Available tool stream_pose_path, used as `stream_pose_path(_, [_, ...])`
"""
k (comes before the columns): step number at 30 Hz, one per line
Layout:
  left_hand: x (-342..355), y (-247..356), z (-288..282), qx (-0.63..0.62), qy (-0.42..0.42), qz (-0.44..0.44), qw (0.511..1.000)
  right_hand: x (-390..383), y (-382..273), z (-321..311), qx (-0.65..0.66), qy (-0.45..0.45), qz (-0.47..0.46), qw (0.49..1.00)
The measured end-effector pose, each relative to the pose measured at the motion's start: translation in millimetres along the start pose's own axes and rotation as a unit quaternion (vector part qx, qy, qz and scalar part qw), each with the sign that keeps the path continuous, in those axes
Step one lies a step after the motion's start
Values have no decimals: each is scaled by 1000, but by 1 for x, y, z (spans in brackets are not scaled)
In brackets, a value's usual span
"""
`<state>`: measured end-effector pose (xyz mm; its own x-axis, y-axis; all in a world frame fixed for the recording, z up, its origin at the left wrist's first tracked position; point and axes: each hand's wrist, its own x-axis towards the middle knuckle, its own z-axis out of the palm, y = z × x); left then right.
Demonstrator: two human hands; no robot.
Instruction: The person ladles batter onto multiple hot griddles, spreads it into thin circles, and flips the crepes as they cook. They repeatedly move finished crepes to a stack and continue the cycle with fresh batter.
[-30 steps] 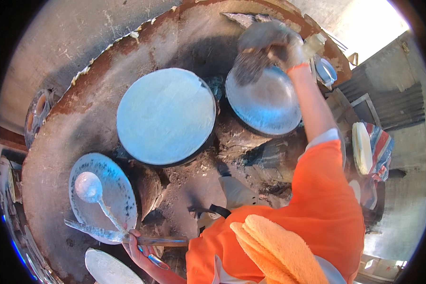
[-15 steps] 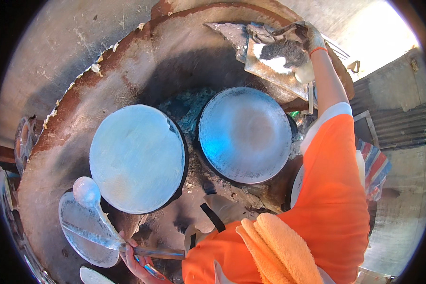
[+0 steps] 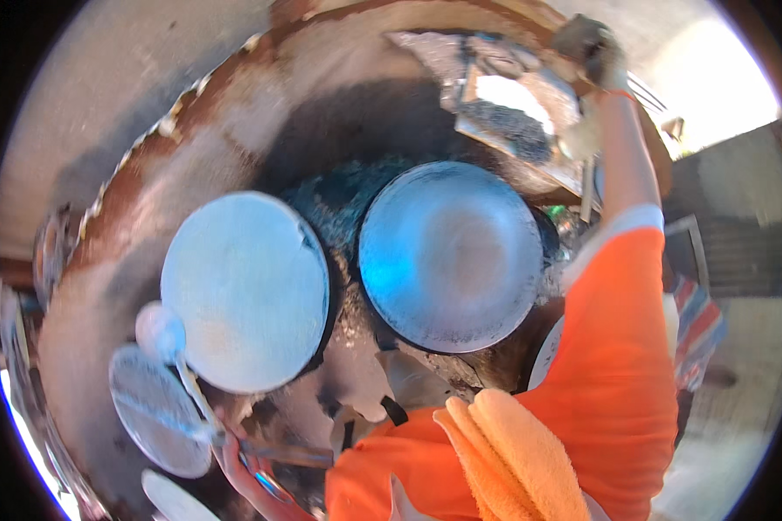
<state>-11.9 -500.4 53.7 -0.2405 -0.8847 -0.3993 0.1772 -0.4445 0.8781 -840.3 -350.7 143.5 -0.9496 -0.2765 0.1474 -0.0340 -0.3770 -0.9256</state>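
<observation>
While your left hand (image 3: 232, 441) grips a ladle (image 3: 161, 332) and wooden-handled blade (image 3: 288, 453), your right hand (image 3: 610, 65), beyond the board (image 3: 565, 177), is too blurred to tell its grip | pale layer (image 3: 239, 291) covers left griddle (image 3: 328, 314) | right griddle (image 3: 452, 260) is not yet covered

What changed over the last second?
The right hand swept from over the right-hand pan up and to the right, away from the pan; blur hides whether it let anything go. The left hand still holds the ladle on the left.
</observation>
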Motion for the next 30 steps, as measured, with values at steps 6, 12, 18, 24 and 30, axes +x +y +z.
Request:
stream_pose_path(6, [-9, 53, -30, -154, -103, 101, 977, -177, 55, 66, -88, -108, 23, 990])
stream_pose_path(12, [-31, 83, -101, -56, 24, 133, 989, -552, 131, 208, 31, -292, 435, 851])
stream_pose_path(18, [-61, 103, -256, -140, -26, 155, 978, -761, 202, 303, 162, -376, 534, 740])
stream_pose_path(24, [-79, 74, -339, -133, 181, 119, 967, -877, 311, 417, -419, -373, -396, 727])
stream_pose_path(30, [-87, 60, -390, -226, 186, 70, 954, -907, 352, 508, -442, -603, -282, 602])
